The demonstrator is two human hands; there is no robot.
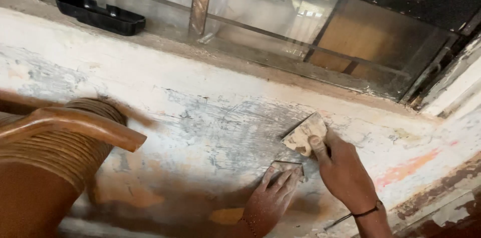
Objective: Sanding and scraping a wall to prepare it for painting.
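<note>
My right hand (343,170) grips a flat putty scraper blade (303,134), caked with pale filler, and presses it against the patchy white wall (200,107) below the window ledge. My left hand (270,198) lies lower down with fingers spread over a second small flat plate (285,166), holding it against the wall just under the scraper. The wall around both hands shows grey scraped streaks and orange patches.
A woven cane chair with a curved wooden arm (65,128) stands close at the left. A black plastic tray (100,15) rests on the window ledge above. A glass window with metal frame (310,32) runs along the top.
</note>
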